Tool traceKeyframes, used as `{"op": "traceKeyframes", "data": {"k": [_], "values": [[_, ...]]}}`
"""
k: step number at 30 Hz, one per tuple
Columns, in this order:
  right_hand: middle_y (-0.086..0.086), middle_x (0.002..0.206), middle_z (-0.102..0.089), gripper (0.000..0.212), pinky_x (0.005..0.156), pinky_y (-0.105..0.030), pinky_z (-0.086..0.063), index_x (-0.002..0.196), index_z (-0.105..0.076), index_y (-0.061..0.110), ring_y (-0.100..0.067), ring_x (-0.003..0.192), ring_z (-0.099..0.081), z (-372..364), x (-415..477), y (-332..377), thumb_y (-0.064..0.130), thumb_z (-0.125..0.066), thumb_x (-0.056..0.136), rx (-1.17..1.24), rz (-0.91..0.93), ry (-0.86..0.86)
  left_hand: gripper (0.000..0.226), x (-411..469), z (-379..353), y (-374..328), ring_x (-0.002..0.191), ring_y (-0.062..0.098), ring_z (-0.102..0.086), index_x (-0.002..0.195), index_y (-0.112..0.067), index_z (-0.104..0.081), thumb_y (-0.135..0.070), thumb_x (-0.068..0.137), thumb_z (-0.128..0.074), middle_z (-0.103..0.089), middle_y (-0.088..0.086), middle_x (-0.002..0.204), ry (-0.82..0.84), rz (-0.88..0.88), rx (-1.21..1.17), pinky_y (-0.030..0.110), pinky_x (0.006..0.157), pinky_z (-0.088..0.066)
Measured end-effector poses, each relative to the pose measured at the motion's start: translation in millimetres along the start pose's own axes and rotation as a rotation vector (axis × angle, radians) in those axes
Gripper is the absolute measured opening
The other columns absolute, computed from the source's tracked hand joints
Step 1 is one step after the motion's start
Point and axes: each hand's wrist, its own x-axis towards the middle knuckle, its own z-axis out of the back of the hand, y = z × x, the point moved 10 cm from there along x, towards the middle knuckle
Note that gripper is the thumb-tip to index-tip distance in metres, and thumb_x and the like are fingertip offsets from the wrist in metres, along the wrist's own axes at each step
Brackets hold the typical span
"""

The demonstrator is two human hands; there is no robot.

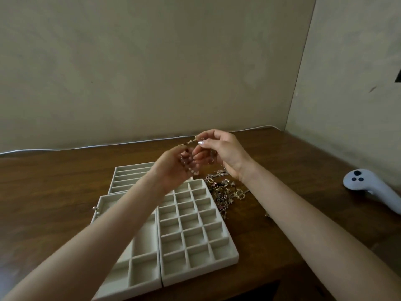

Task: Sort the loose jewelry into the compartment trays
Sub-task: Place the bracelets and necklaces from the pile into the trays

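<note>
- Beaded chain [188, 142]: the piece in hand, held in the air above the far end of the grid tray [199, 272]. It looks lifted clear of the pile, probably to be untangled or straightened before it is stored.
- Right hand [225, 155]: above the tray's far right corner. Thumb and forefinger pinch the chain's upper end, apparently to anchor it.
- Left hand [171, 172]: above the tray's far left corner, palm up. Its fingers are curled round the lower run of beads, seemingly gathering the slack.
- Orientation: the stretched section lies roughly side to side and rises toward the right hand. The remainder drops from the left hand toward the tray. Where the clasp sits is too blurred to tell.
- Jewelry pile [225, 190]: a tangle of gold-toned pieces on the table [54, 192], just beside the tray's far right edge and within easy reach.
- Long-slot tray [132, 173]: just beyond the grid tray's far left corner. Its slots probably suit chains.
- Large-compartment tray [143, 256]: flush against the grid tray's left side.
- Pearl-like beads [95, 210]: at that tray's outer left rim, well left of the grid tray.
- White handheld controller [368, 187]: well to the right of the grid tray, not in use.
</note>
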Motion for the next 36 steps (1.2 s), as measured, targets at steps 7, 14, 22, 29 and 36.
{"op": "traceKeyframes", "data": {"k": [7,14,22,29,36], "values": [[-0.012,0.112,-0.061,0.026,0.083,-0.035,-0.057,0.115,-0.057,0.007,-0.023,0.097,-0.064,-60.0,2.7,-35.0,0.001,-0.056,0.090,-0.148,-0.104,0.229,0.022,-45.6,41.9,-45.3,0.043,0.011,-0.036,0.068,-0.015,-0.042,-0.020,0.089,-0.042,-0.032,-0.004,0.051,0.093,-0.068,0.297,0.023,0.047,-0.039],[-0.010,0.096,-0.065,0.033,0.084,-0.037,-0.056,0.117,-0.058,0.003,-0.021,0.087,-0.065,-137.5,-4.4,-46.4,-0.008,-0.056,0.086,-0.124,-0.100,0.461,0.049,-102.7,80.6,-51.5,0.057,0.020,-0.061,0.092,-0.005,-0.064,-0.035,0.059,-0.085,-0.061,0.013,0.066,0.166,-0.029,0.665,0.027,0.055,-0.053],[-0.009,0.085,-0.062,0.031,0.063,-0.021,-0.055,0.113,-0.060,0.001,-0.017,0.070,-0.063,-186.5,-37.6,-76.0,-0.008,-0.061,0.083,-0.461,-0.167,0.705,0.029,-147.9,155.4,-48.3,0.075,0.017,-0.068,0.089,-0.006,-0.068,-0.034,0.080,-0.066,-0.071,0.014,0.086,-0.232,0.047,1.076,0.025,0.064,-0.055],[-0.004,0.094,-0.067,0.016,0.068,-0.018,-0.051,0.100,-0.069,0.012,-0.006,0.072,-0.060,-172.2,-18.7,-52.2,0.008,-0.061,0.087,-0.737,0.127,0.461,0.029,-140.9,201.1,-93.3,0.081,0.016,-0.054,0.092,-0.020,-0.052,-0.046,0.084,-0.060,-0.057,-0.006,0.088,-0.817,-0.088,1.623,0.029,0.065,-0.039],[-0.009,0.089,-0.069,0.015,0.062,-0.023,-0.054,0.092,-0.070,0.009,-0.016,0.071,-0.065,-129.7,-12.8,-43.7,0.003,-0.057,0.088,-0.671,0.111,0.316,0.012,-118.1,165.0,-93.6,0.073,0.015,-0.052,0.076,-0.018,-0.057,-0.023,0.082,-0.065,-0.058,-0.005,0.078,-0.699,-0.394,1.760,0.025,0.055,-0.032]]}}
